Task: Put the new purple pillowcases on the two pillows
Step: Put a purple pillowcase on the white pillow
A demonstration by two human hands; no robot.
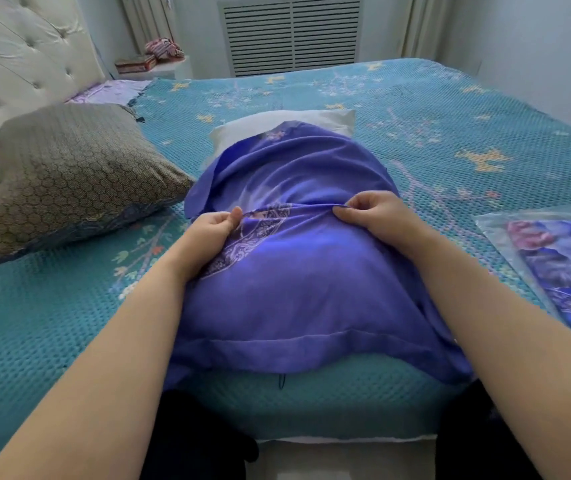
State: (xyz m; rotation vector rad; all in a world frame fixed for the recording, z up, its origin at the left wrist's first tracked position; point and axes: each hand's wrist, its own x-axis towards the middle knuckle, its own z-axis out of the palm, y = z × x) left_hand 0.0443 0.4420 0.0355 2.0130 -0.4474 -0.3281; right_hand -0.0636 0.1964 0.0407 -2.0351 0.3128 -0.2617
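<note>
On the near edge of the bed (69, 323), straight ahead of the person: white pillow (242, 128) lying lengthwise, most of it inside the purple pillowcase (294, 271). Only the far end of the pillow shows bare beyond the bunched cloth. The pillowcase's seamed end hangs over the bed edge, nearest the person.

Left hand (211, 233) pinches a fold of the pillowcase on the left of the pillow, thumb over curled fingers. Right hand (374, 213) pinches the same ridge of cloth on the right. Both closed on fabric, level with each other, a gathered crease between them.

Second pillow (76, 174), in a brown honeycomb cover, sits left of the white pillow, near the headboard (17, 57); not yet changed. Right of the white pillow, a clear packet (561, 265) holds more purple printed cloth, probably the second pillowcase.

Step in hand, as I judge it: working the case up over the last bare stretch.

- Pull both sides evenly away from the body, so the opening travels square and doesn't twist.
- Take short bites of cloth; release, re-pinch further up, repeat.
- Slack is bunched about midway; feed that forward before tugging harder.
- Check the near corners are seated in the closed end. Can't tell from here whether they are.
- Risk: pillow sliding away across the bed rather than the case advancing.
</note>
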